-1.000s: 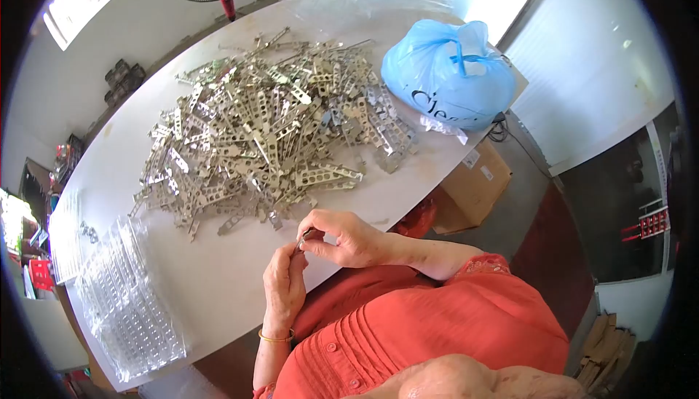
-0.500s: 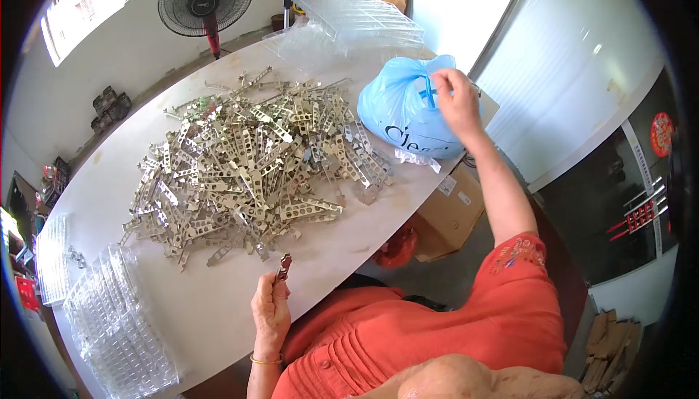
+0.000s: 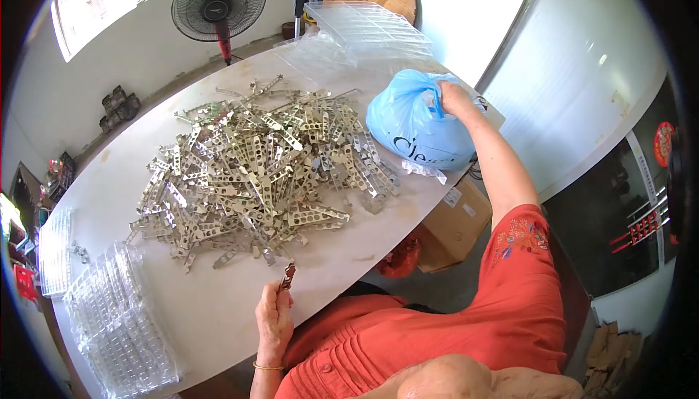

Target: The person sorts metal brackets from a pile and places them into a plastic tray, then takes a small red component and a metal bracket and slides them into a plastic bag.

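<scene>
My left hand (image 3: 274,313) is closed around a small metal piece (image 3: 288,277), which sticks up past the fingertips near the table's front edge. A big heap of perforated metal strips (image 3: 255,173) lies beyond it on the table. To the right of the heap sits a blue plastic bag (image 3: 422,128) with dark lettering, bulging with contents I cannot see. My right hand (image 3: 457,99) reaches into the bag's top opening beside its handle. The fingers of that hand are hidden by the bag.
Clear plastic trays are stacked at the table's (image 3: 211,341) front left (image 3: 120,322) and at the back (image 3: 371,24). A standing fan (image 3: 217,10) is behind the table. A cardboard box (image 3: 459,224) and a red bag (image 3: 400,257) are below its right edge.
My right hand has gone from above the blue bag down into its opening, so the fingers no longer show. My left hand keeps its hold on the metal piece. The view has shifted slightly.
</scene>
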A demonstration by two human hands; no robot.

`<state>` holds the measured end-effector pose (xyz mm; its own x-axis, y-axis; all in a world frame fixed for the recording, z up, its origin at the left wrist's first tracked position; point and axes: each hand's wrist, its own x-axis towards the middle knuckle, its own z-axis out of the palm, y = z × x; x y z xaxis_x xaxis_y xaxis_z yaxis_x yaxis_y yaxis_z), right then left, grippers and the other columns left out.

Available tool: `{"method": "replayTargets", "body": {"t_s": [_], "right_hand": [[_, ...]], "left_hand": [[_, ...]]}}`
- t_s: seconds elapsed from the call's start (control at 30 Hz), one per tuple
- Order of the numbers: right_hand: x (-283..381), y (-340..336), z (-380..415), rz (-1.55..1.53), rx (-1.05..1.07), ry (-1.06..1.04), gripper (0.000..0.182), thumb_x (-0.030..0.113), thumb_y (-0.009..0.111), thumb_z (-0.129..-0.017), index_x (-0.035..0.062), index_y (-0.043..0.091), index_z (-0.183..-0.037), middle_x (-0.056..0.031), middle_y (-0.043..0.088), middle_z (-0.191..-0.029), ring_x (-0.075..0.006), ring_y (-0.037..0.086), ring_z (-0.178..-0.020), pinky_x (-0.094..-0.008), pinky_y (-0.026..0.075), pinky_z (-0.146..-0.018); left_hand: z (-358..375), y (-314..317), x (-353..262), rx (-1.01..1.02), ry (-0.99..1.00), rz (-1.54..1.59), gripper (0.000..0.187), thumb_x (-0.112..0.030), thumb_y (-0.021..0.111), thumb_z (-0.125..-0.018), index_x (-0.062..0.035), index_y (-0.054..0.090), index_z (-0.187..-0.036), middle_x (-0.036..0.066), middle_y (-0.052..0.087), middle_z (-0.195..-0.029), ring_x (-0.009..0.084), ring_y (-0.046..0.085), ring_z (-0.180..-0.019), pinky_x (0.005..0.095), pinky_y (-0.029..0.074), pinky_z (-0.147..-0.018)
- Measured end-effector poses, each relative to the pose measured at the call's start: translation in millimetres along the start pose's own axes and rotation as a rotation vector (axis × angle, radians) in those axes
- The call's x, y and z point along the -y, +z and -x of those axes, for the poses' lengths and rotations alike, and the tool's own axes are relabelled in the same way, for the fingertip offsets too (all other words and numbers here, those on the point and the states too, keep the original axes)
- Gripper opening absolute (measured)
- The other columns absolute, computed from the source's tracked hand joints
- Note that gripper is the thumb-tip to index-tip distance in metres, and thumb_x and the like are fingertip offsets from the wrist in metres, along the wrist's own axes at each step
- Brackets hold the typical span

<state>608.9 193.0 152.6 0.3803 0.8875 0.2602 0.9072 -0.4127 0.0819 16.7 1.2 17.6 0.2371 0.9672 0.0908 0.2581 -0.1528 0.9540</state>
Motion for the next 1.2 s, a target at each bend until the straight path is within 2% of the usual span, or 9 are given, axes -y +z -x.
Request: {"method": "replayTargets", "body": {"t_s": [0.17, 0.43, 0.53, 0.63, 0.83, 0.97, 1.07, 1.17, 1.2], "right_hand": [[-5.8, -2.6, -3.5, 0.160, 0.142, 0.057, 0.037, 0.033, 0.071, -0.084, 0.0010, 0.067, -0.103, -0.0241, 0.070, -0.101, -0.0406, 0.069, -0.094, -0.0462, 0.055, -0.083], [6.3, 5.4, -0.2, -0.510, -0.126, -0.307, 0.027, 0.027, 0.063, -0.091, 0.0002, 0.065, -0.092, -0.0225, 0.067, -0.084, -0.0383, 0.064, -0.079, -0.0443, 0.050, -0.075], [9.7, -9.2, 1.0, -0.630, 0.107, -0.370, 0.027, 0.026, 0.059, -0.094, -0.0014, 0.063, -0.094, -0.0234, 0.066, -0.084, -0.0387, 0.062, -0.079, -0.0440, 0.050, -0.076], [23.4, -12.0, 4.8, -0.300, 0.112, -0.377, 0.027, 0.022, 0.052, -0.097, -0.0037, 0.061, -0.094, -0.0265, 0.067, -0.090, -0.0426, 0.063, -0.085, -0.0460, 0.050, -0.079], [18.6, 19.4, -3.5, -0.341, -0.061, -0.313, 0.023, 0.011, 0.047, -0.090, -0.0007, 0.066, -0.092, -0.0290, 0.068, -0.093, -0.0477, 0.064, -0.092, -0.0509, 0.052, -0.080], [21.6, 10.6, -1.7, -0.265, 0.013, -0.262, 0.027, 0.019, 0.049, -0.096, -0.0040, 0.062, -0.092, -0.0291, 0.067, -0.096, -0.0460, 0.064, -0.093, -0.0470, 0.052, -0.079], [9.9, 12.3, -5.8, -0.215, -0.158, -0.402, 0.025, 0.022, 0.059, -0.092, -0.0025, 0.062, -0.090, -0.0225, 0.069, -0.088, -0.0385, 0.068, -0.083, -0.0445, 0.053, -0.073], [9.8, -6.9, 3.0, -0.680, -0.241, -0.350, 0.022, 0.022, 0.067, -0.086, 0.0006, 0.062, -0.084, -0.0125, 0.069, -0.079, -0.0234, 0.068, -0.073, -0.0372, 0.054, -0.065], [12.6, -11.9, 4.1, -0.883, -0.202, -0.115, 0.019, 0.020, 0.067, -0.086, 0.0023, 0.062, -0.082, -0.0089, 0.068, -0.079, -0.0177, 0.066, -0.073, -0.0328, 0.053, -0.065]], "left_hand": [[0.2, 0.7, 2.0, 0.006, -0.010, 0.020, 0.009, -0.008, 0.052, -0.102, -0.0026, 0.059, -0.104, 0.002, 0.055, -0.073, 0.0108, 0.052, -0.066, 0.0263, 0.045, -0.061], [-4.4, 3.9, 1.0, 0.036, -0.005, -0.004, 0.009, -0.007, 0.051, -0.102, -0.0029, 0.058, -0.104, 0.003, 0.055, -0.073, 0.0111, 0.052, -0.066, 0.0267, 0.045, -0.062], [-4.6, 4.2, -0.2, 0.038, -0.001, 0.005, 0.008, -0.007, 0.051, -0.101, -0.0028, 0.058, -0.104, 0.003, 0.055, -0.073, 0.0113, 0.052, -0.066, 0.0266, 0.045, -0.062], [-3.6, 5.1, 1.9, 0.032, -0.002, 0.012, 0.008, -0.007, 0.051, -0.102, -0.0027, 0.058, -0.104, 0.003, 0.055, -0.073, 0.0112, 0.052, -0.065, 0.0264, 0.045, -0.061], [-3.5, 5.6, 4.6, 0.024, 0.004, 0.022, 0.009, -0.008, 0.051, -0.102, -0.0029, 0.058, -0.103, 0.002, 0.055, -0.073, 0.0106, 0.051, -0.064, 0.0263, 0.045, -0.061], [-3.0, 5.0, 3.9, 0.031, -0.012, 0.016, 0.009, -0.009, 0.052, -0.102, -0.0031, 0.058, -0.104, 0.002, 0.055, -0.073, 0.0105, 0.051, -0.064, 0.0263, 0.044, -0.060], [-2.9, 5.2, 5.1, 0.029, -0.006, 0.011, 0.009, -0.009, 0.052, -0.102, -0.0032, 0.058, -0.104, 0.002, 0.055, -0.073, 0.0104, 0.051, -0.065, 0.0262, 0.044, -0.061], [-2.4, 5.3, 5.6, 0.024, -0.004, 0.029, 0.009, -0.009, 0.052, -0.102, -0.0032, 0.059, -0.105, 0.002, 0.055, -0.073, 0.0103, 0.052, -0.065, 0.0261, 0.045, -0.061], [-2.3, 5.2, 5.8, 0.023, -0.009, 0.048, 0.009, -0.009, 0.052, -0.102, -0.0032, 0.059, -0.105, 0.002, 0.055, -0.073, 0.0103, 0.052, -0.065, 0.0260, 0.045, -0.062]]}}
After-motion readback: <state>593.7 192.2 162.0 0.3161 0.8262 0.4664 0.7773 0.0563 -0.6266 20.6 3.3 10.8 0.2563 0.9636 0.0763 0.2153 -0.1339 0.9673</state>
